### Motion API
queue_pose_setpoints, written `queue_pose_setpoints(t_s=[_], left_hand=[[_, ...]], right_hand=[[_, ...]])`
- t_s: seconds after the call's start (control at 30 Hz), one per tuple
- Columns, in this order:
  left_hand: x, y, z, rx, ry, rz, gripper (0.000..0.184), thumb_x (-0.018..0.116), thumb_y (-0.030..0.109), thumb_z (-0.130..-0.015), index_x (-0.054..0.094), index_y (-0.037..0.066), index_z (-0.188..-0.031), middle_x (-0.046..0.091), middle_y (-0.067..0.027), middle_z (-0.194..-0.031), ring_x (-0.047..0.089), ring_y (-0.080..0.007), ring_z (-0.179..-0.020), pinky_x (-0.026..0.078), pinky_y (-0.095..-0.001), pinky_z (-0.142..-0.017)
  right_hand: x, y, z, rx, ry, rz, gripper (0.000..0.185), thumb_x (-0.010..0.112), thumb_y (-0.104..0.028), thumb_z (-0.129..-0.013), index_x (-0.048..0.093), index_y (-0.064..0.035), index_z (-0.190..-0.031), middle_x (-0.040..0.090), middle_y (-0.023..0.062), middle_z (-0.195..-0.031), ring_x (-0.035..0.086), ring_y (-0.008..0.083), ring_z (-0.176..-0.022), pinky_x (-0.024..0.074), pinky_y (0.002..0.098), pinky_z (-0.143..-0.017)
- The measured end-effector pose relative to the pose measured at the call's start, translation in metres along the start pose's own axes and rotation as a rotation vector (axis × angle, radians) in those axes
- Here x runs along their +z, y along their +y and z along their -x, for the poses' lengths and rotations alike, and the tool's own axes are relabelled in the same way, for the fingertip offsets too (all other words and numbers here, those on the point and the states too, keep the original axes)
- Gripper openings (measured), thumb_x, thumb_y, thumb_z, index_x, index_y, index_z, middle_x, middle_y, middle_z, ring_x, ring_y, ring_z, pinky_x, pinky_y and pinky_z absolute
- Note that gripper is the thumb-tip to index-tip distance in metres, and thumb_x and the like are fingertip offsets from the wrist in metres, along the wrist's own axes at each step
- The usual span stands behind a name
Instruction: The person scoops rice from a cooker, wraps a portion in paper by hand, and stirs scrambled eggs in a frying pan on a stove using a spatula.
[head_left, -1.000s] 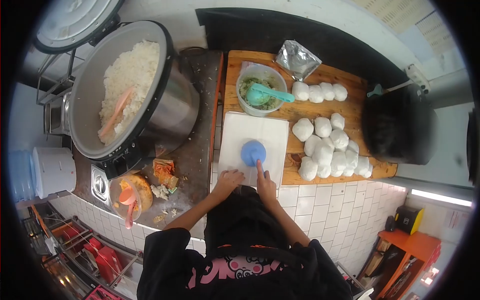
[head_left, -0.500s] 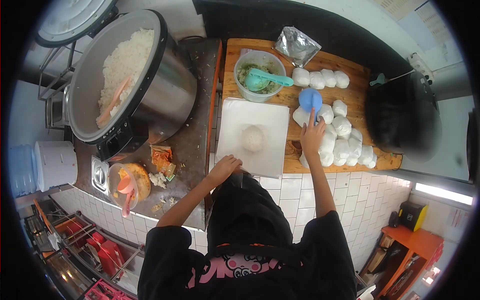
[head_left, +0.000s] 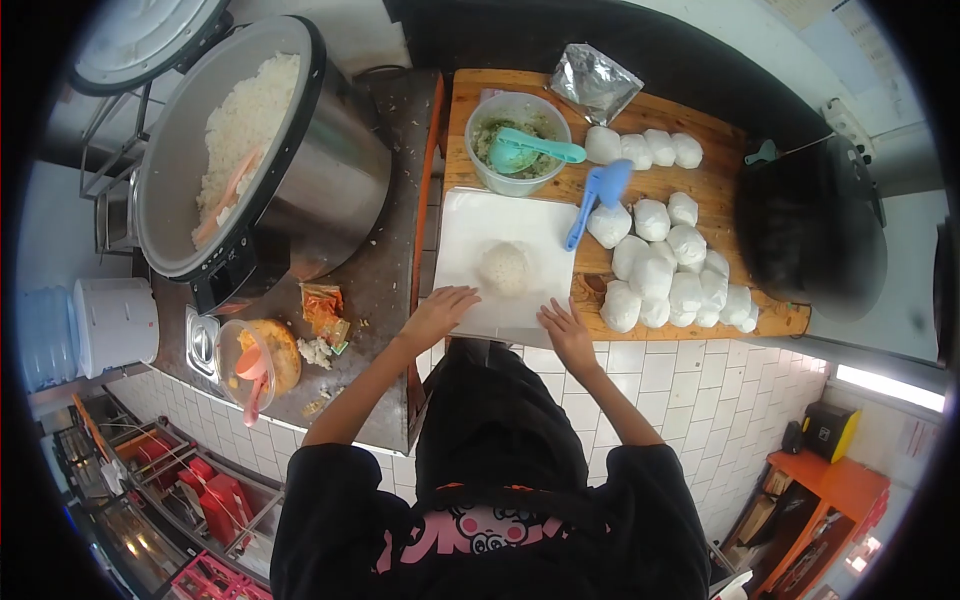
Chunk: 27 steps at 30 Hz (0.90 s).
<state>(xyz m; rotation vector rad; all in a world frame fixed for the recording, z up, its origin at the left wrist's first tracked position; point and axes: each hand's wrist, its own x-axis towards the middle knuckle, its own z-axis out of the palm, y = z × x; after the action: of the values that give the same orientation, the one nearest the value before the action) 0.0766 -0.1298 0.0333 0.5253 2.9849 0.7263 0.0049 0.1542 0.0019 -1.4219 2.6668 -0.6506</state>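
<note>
A round mound of rice (head_left: 504,268) sits on a stack of white paper sheets (head_left: 465,215) at the front of the wooden table. At the paper's lower left edge, my left hand (head_left: 442,311) lies with its fingers stretched out. My right hand (head_left: 568,332) is at the lower right corner, fingers apart and touching the paper. A blue scoop (head_left: 604,183) rests beside the paper, its handle pointing toward me. Several white wrapped bundles (head_left: 652,277) are grouped to the right, some on top of others.
Behind the paper stands a tub (head_left: 480,172) of green-flecked filling with a turquoise scoop (head_left: 530,148). A foil packet (head_left: 596,84) lies at the back. On the left counter are a large rice cooker (head_left: 335,170) and a bowl (head_left: 285,365) of orange food. A black bin-like container (head_left: 810,235) stands right.
My right hand has left the blue scoop and come back to the paper's near right corner. The scoop now lies with its handle turned toward the paper. My left hand's fingers have spread.
</note>
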Motion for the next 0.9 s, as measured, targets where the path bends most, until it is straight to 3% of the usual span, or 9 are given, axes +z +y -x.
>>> queue_pose_setpoints(t_s=[0.03, 0.17, 0.27, 0.33, 0.43, 0.53, 0.6, 0.7, 0.9], left_hand=[[0.004, -0.005, 0.005, 0.038, 0.024, -0.169, 0.043, 0.054, 0.004, -0.072, 0.051, 0.01, -0.114, 0.054, -0.0039, -0.115, 0.052, -0.0198, -0.106, 0.042, -0.0306, -0.092], [0.012, -0.011, 0.024, 0.062, -0.097, -0.081, 0.051, 0.052, 0.002, -0.071, 0.047, 0.01, -0.121, 0.048, -0.0034, -0.125, 0.048, -0.0184, -0.113, 0.039, -0.0301, -0.097], [0.014, 0.0, 0.029, 0.041, -0.044, 0.017, 0.052, 0.054, 0.001, -0.069, 0.049, 0.013, -0.119, 0.051, -0.003, -0.122, 0.05, -0.0188, -0.111, 0.041, -0.0304, -0.096], [0.018, 0.008, 0.031, -0.133, -0.002, 0.147, 0.041, 0.053, 0.001, -0.073, 0.056, 0.014, -0.112, 0.059, -0.0035, -0.111, 0.057, -0.0206, -0.101, 0.046, -0.0307, -0.088], [0.023, 0.016, 0.027, -0.29, 0.088, 0.381, 0.032, 0.056, 0.0, -0.072, 0.063, 0.014, -0.1, 0.063, -0.0061, -0.097, 0.061, -0.0232, -0.088, 0.049, -0.0318, -0.078], [0.022, 0.015, 0.024, -0.323, 0.08, 0.426, 0.025, 0.056, 0.002, -0.074, 0.064, 0.012, -0.096, 0.064, -0.0081, -0.091, 0.062, -0.0245, -0.084, 0.049, -0.0331, -0.075], [0.021, 0.013, 0.023, -0.321, 0.071, 0.447, 0.025, 0.057, 0.003, -0.074, 0.064, 0.012, -0.097, 0.064, -0.0082, -0.09, 0.062, -0.0248, -0.083, 0.049, -0.0332, -0.075], [0.019, 0.01, 0.021, -0.317, 0.028, 0.449, 0.025, 0.059, 0.008, -0.074, 0.064, 0.012, -0.098, 0.064, -0.0087, -0.088, 0.062, -0.0256, -0.081, 0.049, -0.0335, -0.073], [0.007, 0.016, 0.019, -0.337, -0.043, 0.436, 0.025, 0.063, 0.02, -0.075, 0.063, 0.01, -0.098, 0.064, -0.0099, -0.086, 0.061, -0.028, -0.078, 0.048, -0.0338, -0.071]], right_hand=[[-0.004, 0.003, 0.0, 0.005, 0.005, 0.0, 0.037, 0.054, -0.01, -0.075, 0.052, -0.0052, -0.112, 0.053, 0.0083, -0.116, 0.043, 0.0261, -0.118, 0.0227, 0.0493, -0.105], [-0.018, 0.011, 0.008, -0.109, -0.073, -0.061, 0.037, 0.049, -0.002, -0.074, 0.052, -0.0046, -0.111, 0.055, 0.0093, -0.113, 0.047, 0.0236, -0.114, 0.0273, 0.046, -0.103], [-0.029, 0.011, 0.01, -0.102, -0.131, -0.108, 0.038, 0.049, -0.001, -0.074, 0.052, -0.0048, -0.112, 0.056, 0.0093, -0.112, 0.048, 0.023, -0.113, 0.028, 0.0444, -0.104], [-0.031, 0.01, 0.011, -0.073, -0.162, -0.13, 0.038, 0.049, -0.001, -0.074, 0.052, -0.005, -0.112, 0.057, 0.0093, -0.111, 0.049, 0.0231, -0.112, 0.0281, 0.0433, -0.104], [-0.032, 0.013, 0.008, 0.038, -0.115, -0.246, 0.032, 0.056, 0.0, -0.072, 0.057, -0.003, -0.104, 0.061, 0.0091, -0.103, 0.055, 0.0233, -0.104, 0.0344, 0.0448, -0.099], [-0.039, 0.016, -0.005, 0.059, -0.123, -0.273, 0.023, 0.06, -0.006, -0.075, 0.061, -0.0026, -0.097, 0.063, 0.0101, -0.096, 0.059, 0.0241, -0.094, 0.0425, 0.04, -0.09], [-0.05, 0.016, -0.012, 0.261, -0.216, -0.527, 0.018, 0.063, -0.011, -0.077, 0.064, -0.0019, -0.093, 0.065, 0.0103, -0.092, 0.062, 0.0214, -0.086, 0.0472, 0.0331, -0.079], [-0.056, 0.021, -0.017, 0.468, -0.341, -0.649, 0.019, 0.061, -0.015, -0.08, 0.064, -0.0012, -0.094, 0.065, 0.0096, -0.092, 0.062, 0.0189, -0.084, 0.0477, 0.0284, -0.073], [-0.045, 0.036, -0.016, 0.501, -0.406, -0.754, 0.023, 0.056, -0.02, -0.082, 0.065, -0.0068, -0.098, 0.066, 0.0093, -0.088, 0.062, 0.0219, -0.079, 0.0476, 0.0302, -0.073]])
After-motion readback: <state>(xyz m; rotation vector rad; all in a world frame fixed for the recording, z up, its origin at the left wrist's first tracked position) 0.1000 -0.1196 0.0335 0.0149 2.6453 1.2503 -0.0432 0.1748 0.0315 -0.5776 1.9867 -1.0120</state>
